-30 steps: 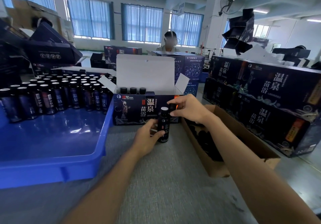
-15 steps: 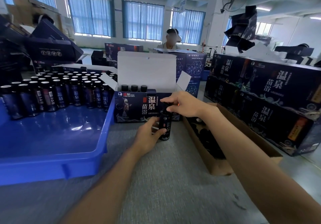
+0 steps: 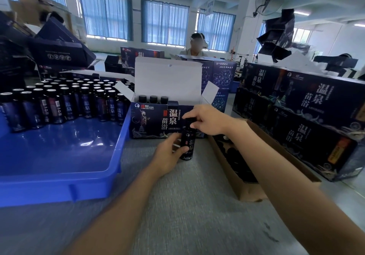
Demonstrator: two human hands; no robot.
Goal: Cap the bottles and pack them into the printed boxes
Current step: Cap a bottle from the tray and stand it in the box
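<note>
The bottle [image 3: 187, 144], dark and labelled, stood upright on the grey worktop [image 3: 187, 205], just in front of the open printed box [image 3: 150, 122]. The left hand [image 3: 167, 154] held its lower body, the grip curled round it. The right hand [image 3: 207, 119] pinched the bottle's top, its grip covering the cap, so how the cap sat could not be made out. Inside the box, three capped bottles [image 3: 153, 99] showed only their tops above the front wall. To the left, rows of bottles [image 3: 69, 104] filled the far part of a blue tray [image 3: 59, 175]. To the right, a brown carton [image 3: 243, 189] held dark pieces too dim to identify, partly hidden by the right forearm.
</note>
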